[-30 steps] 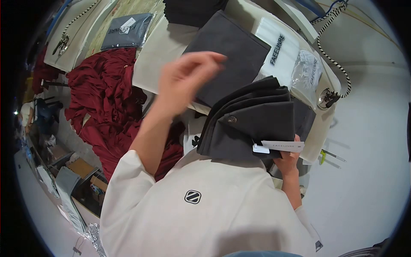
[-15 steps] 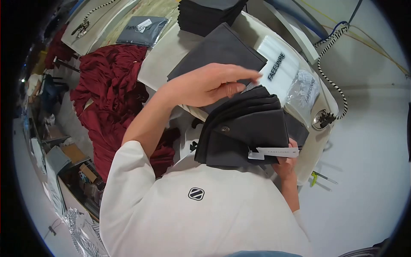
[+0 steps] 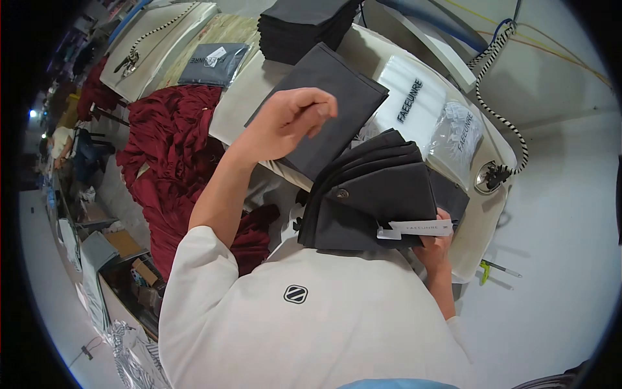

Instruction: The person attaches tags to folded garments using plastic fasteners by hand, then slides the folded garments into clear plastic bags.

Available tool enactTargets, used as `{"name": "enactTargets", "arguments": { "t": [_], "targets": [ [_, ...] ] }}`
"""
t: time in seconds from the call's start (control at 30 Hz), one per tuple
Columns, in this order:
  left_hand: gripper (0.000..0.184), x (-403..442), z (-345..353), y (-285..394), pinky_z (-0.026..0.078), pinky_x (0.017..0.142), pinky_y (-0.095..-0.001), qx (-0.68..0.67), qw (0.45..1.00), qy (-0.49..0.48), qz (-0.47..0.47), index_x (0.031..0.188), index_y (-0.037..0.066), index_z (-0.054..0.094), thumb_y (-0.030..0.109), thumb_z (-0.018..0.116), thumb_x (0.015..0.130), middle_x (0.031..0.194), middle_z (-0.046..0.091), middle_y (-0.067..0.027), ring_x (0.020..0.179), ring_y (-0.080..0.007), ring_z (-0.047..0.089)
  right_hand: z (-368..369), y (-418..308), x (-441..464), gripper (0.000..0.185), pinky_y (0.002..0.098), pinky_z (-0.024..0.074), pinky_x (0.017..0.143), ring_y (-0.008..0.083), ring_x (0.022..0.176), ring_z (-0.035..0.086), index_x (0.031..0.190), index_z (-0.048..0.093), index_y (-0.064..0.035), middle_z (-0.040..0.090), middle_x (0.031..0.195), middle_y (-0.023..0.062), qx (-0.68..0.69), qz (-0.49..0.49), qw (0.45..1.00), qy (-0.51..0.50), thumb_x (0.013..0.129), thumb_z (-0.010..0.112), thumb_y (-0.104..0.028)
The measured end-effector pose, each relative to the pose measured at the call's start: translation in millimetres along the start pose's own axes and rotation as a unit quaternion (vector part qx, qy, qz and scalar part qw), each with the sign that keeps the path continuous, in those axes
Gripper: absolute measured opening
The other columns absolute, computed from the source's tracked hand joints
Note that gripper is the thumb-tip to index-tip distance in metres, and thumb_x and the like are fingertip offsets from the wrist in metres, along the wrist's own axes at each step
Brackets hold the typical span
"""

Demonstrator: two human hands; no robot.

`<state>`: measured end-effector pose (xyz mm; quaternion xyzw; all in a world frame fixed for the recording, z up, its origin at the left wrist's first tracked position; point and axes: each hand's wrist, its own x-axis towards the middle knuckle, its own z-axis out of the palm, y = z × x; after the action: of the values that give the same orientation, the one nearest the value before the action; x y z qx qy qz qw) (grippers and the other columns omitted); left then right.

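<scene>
Several folded dark grey garments, one with a button, rest against my body. My right hand grips their lower right edge, beside a white tag. My left hand hangs above a flat folded dark grey piece, its fingers curled; whether anything small is between them is hidden. Beyond that piece lies a stack of white printed bags, with a crumpled clear bag to its right.
A tall dark stack stands at the back of the pale table. Farther left is a bagged grey garment, with a heap of dark red cloth below. A striped cord hangs at the right. A distant person is at the far left.
My left hand moved right toward the white bags, then back left, and its fingers are now more curled. My right hand has kept its grip on the garments. The view has shifted slightly.
</scene>
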<state>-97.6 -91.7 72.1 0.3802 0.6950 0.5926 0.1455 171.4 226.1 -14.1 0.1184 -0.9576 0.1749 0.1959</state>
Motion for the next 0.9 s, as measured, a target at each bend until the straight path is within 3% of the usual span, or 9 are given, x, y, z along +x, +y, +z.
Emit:
{"name": "enactTargets", "arguments": {
  "t": [0.07, 0.13, 0.2, 0.27, 0.37, 0.47, 0.53, 0.7, 0.9],
  "targets": [
    [0.010, -15.3, -5.3, -10.0, 0.044, 0.061, -0.0250, -0.083, 0.994, 0.063, -0.027, 0.103, 0.001, 0.063, 0.004, 0.054, 0.103, 0.081, 0.058, -0.0010, 0.070, -0.0079, 0.053, -1.2, 1.5, -6.0, 0.049, 0.0489, 0.0533, 0.086, 0.0398, 0.105, 0.064, 0.093, 0.076, -0.0142, 0.070, 0.108, 0.0101, 0.007, 0.014, 1.000, 0.001, 0.045, 0.076, -0.003],
    [0.018, -45.6, -39.0, -25.2, 0.048, 0.063, -0.0306, -0.037, 0.987, 0.024, -0.152, 0.106, -0.002, 0.063, 0.015, 0.057, 0.104, 0.084, 0.064, -0.0082, 0.066, -0.0173, 0.056, -5.5, 5.3, -13.6, 0.047, 0.0497, 0.0531, 0.087, 0.0412, 0.104, 0.064, 0.092, 0.076, -0.0128, 0.070, 0.108, 0.0107, 0.015, 0.042, 0.999, 0.003, 0.046, 0.076, -0.003],
    [0.031, -69.8, -58.6, -42.4, 0.050, 0.068, -0.0380, 0.313, 0.895, -0.125, -0.294, 0.111, -0.003, 0.063, 0.026, 0.062, 0.102, 0.092, 0.068, -0.0184, 0.070, -0.0306, 0.059, -15.3, 11.3, -27.1, 0.048, 0.0492, 0.0529, 0.087, 0.0401, 0.104, 0.063, 0.093, 0.075, -0.0118, 0.069, 0.110, 0.0113, -0.007, 0.064, 0.998, 0.005, 0.046, 0.076, -0.004],
    [0.039, -74.0, -36.4, -15.5, 0.050, 0.072, -0.0432, 0.442, 0.817, -0.170, -0.329, 0.115, -0.002, 0.065, 0.033, 0.066, 0.099, 0.100, 0.068, -0.0243, 0.077, -0.0398, 0.060, -26.5, 13.1, -51.3, 0.049, 0.0483, 0.0525, 0.088, 0.0378, 0.106, 0.062, 0.094, 0.074, -0.0098, 0.067, 0.115, 0.0125, -0.043, 0.092, 0.995, -0.006, 0.046, 0.075, -0.006],
    [0.040, -31.4, 8.4, -35.2, 0.052, 0.074, -0.0426, 0.241, 0.936, -0.171, -0.191, 0.115, -0.001, 0.066, 0.034, 0.069, 0.097, 0.100, 0.068, -0.0222, 0.082, -0.0386, 0.064, -36.7, 18.3, -94.5, 0.043, 0.0473, 0.0523, 0.089, 0.0388, 0.105, 0.062, 0.094, 0.075, -0.0077, 0.068, 0.113, 0.0158, -0.075, 0.194, 0.978, 0.011, 0.051, 0.074, -0.006],
    [0.041, 50.3, 99.1, -57.3, 0.053, 0.078, -0.0438, 0.154, 0.968, -0.175, -0.090, 0.115, -0.003, 0.066, 0.033, 0.070, 0.095, 0.100, 0.068, -0.0223, 0.089, -0.0401, 0.067, -36.4, 20.7, -138.3, 0.038, 0.0467, 0.0518, 0.090, 0.0402, 0.104, 0.063, 0.096, 0.076, -0.0055, 0.068, 0.112, 0.0192, -0.092, 0.307, 0.947, 0.011, 0.058, 0.075, -0.006],
    [0.033, 103.2, 162.2, -115.1, 0.055, 0.083, -0.0413, 0.248, 0.947, -0.203, -0.010, 0.116, -0.002, 0.069, 0.024, 0.070, 0.095, 0.105, 0.070, -0.0205, 0.095, -0.0354, 0.069, -34.1, 20.3, -164.8, 0.032, 0.0464, 0.0510, 0.091, 0.0420, 0.104, 0.062, 0.098, 0.076, -0.0031, 0.068, 0.111, 0.0228, -0.107, 0.435, 0.894, 0.010, 0.066, 0.077, -0.006],
    [0.028, 171.4, 280.4, -272.3, 0.054, 0.090, -0.0473, 0.326, 0.917, -0.229, 0.004, 0.112, 0.002, 0.070, 0.019, 0.069, 0.090, 0.107, 0.070, -0.0193, 0.102, -0.0379, 0.066, -34.7, -4.0, -206.2, 0.031, 0.0484, 0.0497, 0.093, 0.0451, 0.104, 0.062, 0.103, 0.075, -0.0013, 0.066, 0.114, 0.0264, -0.083, 0.496, 0.859, 0.094, 0.074, 0.081, -0.012],
    [0.026, 190.1, 313.3, -314.2, 0.054, 0.093, -0.0478, 0.424, 0.840, -0.324, 0.102, 0.107, 0.006, 0.069, 0.015, 0.066, 0.083, 0.112, 0.069, -0.0182, 0.104, -0.0382, 0.067, -56.6, -61.9, -238.1, 0.036, 0.0495, 0.0479, 0.093, 0.0449, 0.106, 0.061, 0.103, 0.074, 0.0028, 0.067, 0.110, 0.0268, -0.089, 0.627, 0.766, 0.110, 0.077, 0.086, -0.018]
  ]
}}
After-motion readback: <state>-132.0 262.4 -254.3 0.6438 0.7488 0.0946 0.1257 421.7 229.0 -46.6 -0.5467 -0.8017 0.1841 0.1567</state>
